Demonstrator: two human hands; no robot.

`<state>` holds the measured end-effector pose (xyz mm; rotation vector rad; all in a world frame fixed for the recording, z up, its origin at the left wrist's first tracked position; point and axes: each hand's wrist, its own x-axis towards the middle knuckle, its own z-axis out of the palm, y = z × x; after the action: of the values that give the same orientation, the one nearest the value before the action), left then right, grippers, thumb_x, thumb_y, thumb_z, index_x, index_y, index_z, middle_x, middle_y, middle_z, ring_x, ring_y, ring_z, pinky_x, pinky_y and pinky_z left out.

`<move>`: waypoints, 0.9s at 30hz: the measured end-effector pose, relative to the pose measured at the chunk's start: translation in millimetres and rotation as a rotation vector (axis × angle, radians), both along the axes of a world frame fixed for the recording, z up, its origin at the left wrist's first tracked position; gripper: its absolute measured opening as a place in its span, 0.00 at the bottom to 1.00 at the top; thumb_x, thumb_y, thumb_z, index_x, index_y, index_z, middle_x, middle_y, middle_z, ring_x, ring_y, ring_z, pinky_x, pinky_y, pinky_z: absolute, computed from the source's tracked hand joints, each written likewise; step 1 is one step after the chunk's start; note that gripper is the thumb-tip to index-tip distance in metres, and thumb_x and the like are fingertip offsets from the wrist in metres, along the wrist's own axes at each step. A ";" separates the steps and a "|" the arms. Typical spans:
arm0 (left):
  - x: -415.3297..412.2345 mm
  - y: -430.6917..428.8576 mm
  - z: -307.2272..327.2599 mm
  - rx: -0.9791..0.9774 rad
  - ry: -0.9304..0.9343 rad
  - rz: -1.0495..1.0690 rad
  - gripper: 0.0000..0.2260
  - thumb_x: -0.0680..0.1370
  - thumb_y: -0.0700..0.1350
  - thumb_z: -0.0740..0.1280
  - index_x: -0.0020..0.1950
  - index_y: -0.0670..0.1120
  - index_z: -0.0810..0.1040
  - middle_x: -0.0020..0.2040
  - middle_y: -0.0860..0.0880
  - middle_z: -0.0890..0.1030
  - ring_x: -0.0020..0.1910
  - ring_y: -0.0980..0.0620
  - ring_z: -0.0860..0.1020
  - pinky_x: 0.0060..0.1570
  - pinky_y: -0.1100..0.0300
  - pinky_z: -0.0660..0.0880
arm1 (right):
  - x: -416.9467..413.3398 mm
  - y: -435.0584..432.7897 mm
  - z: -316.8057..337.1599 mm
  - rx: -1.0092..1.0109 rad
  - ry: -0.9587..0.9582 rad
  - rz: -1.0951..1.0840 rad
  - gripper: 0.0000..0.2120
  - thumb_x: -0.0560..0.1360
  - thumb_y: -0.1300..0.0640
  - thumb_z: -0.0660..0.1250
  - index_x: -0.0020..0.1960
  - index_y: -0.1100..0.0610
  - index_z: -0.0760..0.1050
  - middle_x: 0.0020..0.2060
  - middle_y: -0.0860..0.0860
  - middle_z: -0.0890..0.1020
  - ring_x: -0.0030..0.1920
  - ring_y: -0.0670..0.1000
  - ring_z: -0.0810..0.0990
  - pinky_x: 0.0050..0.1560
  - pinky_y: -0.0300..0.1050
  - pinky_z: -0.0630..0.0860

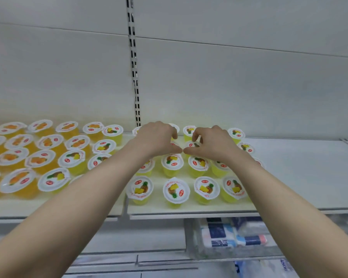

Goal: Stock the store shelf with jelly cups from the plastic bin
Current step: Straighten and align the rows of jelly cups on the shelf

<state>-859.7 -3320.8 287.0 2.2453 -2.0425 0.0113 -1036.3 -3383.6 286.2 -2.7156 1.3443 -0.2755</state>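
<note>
A white back panel (pixel 229 87) with a slotted upright (pixel 135 77) rose behind the store shelf (pixel 299 167); the right stretch of the shelf lay bare, presumably kept for the stock to come. Orange jelly cups (pixel 40 159) filled the left part in rows, and yellow pineapple cups (pixel 176 190) stood in rows at the middle, lids up, so the flavours were kept apart and the labels faced a shopper. Both hands reached over the near rows to the far ones, likely so the back was filled first; the right hand (pixel 213 144) had forefinger and thumb curled round the rim of one cup (pixel 193 145), a grip from above that suited a tight gap between neighbours; the left hand (pixel 157 140) was curled over the next place to the left, hiding what lay under it, so whether it held a cup could not be told. The plastic bin was out of view; packets (pixel 229 233) in blue and white sat on a lower level.
</note>
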 end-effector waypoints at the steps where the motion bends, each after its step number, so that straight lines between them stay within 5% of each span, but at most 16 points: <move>1: -0.5 0.2 -0.8 -0.003 0.009 0.000 0.22 0.70 0.66 0.68 0.60 0.58 0.77 0.52 0.51 0.80 0.52 0.48 0.78 0.43 0.57 0.68 | 0.0 1.7 0.6 -0.008 -0.001 -0.008 0.21 0.69 0.34 0.67 0.54 0.48 0.75 0.43 0.48 0.79 0.55 0.53 0.73 0.52 0.51 0.70; 15: -7.3 20.2 -10.9 -0.131 0.143 0.047 0.21 0.76 0.55 0.67 0.67 0.49 0.76 0.59 0.45 0.81 0.60 0.44 0.75 0.52 0.56 0.69 | -17.0 4.7 -2.9 -0.105 -0.163 0.041 0.20 0.74 0.37 0.66 0.58 0.49 0.76 0.49 0.47 0.81 0.57 0.54 0.73 0.54 0.51 0.68; 23: -16.8 23.6 -9.6 -0.173 0.168 0.078 0.20 0.76 0.55 0.68 0.66 0.49 0.77 0.60 0.46 0.78 0.59 0.45 0.76 0.50 0.57 0.68 | -30.0 14.4 4.0 -0.059 -0.164 0.113 0.14 0.74 0.39 0.66 0.50 0.48 0.79 0.41 0.44 0.82 0.53 0.52 0.73 0.53 0.50 0.69; 27: -17.9 40.5 -5.8 -0.262 0.172 0.047 0.15 0.75 0.58 0.68 0.57 0.52 0.80 0.51 0.50 0.79 0.50 0.50 0.78 0.45 0.58 0.67 | -32.1 19.4 7.9 -0.029 -0.065 0.181 0.17 0.70 0.34 0.67 0.47 0.46 0.77 0.40 0.43 0.80 0.51 0.50 0.73 0.51 0.48 0.68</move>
<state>-877.6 -3280.2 281.3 2.0575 -1.7867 0.0824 -1068.4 -3364.3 294.1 -2.8012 1.0777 -0.3660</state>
